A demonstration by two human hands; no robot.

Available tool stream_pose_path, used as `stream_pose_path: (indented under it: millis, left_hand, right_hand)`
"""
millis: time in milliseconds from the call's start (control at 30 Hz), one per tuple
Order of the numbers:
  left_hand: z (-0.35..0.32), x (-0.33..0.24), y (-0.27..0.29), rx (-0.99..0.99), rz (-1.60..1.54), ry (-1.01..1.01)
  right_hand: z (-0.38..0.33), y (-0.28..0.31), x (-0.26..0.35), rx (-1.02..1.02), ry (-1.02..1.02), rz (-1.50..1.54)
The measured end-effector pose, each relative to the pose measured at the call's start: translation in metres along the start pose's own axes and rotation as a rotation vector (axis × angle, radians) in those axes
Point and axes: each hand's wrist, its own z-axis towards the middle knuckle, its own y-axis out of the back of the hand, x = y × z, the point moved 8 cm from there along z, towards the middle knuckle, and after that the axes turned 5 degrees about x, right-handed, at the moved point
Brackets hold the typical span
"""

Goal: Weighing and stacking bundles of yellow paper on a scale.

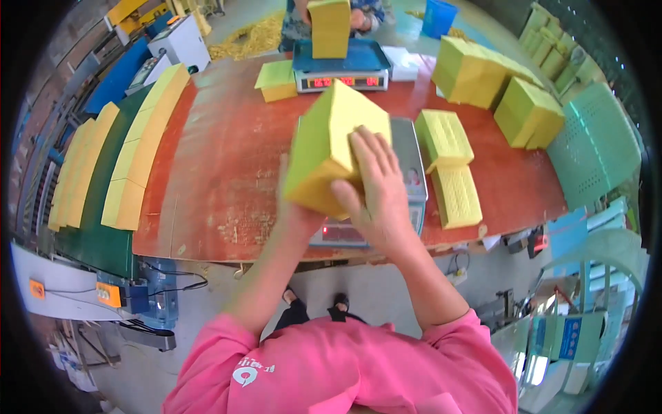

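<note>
Between my two hands I hold a thick yellow paper stack, tilted, above the scale on the table. My right hand presses against its right side, fingers extended along the face. My left hand supports it from below on the left, its fingers mostly hidden behind the stack. Under it sits the near scale, its pan largely covered from view. To the right of that scale lie two yellow stacks with dotted faces, one nearer than the other.
Across the red table, a co-worker's hands hold another yellow stack on a blue-topped scale. A short stack lies beside it. Larger stacks stand far right, near a green crate. Rows of stacks line the left.
</note>
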Motion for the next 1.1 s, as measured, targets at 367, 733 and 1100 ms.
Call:
stream_pose_path:
  millis: [367,733,1100]
  left_hand:
    - [-0.053,0.004,0.073,-0.276,-0.120,0.391]
    - [-0.284,-0.591,0.236,-1.484,1.936,0.007]
    - [-0.288,-0.588,0.365,-0.647,1.114,0.380]
  right_hand:
    - [0.011,-0.032,-0.038,0.159,-0.006,-0.410]
    - [0.104,-0.251,0.215,0.398,0.354,0.180]
    - [0.121,-0.398,0.303,0.712,0.292,0.485]
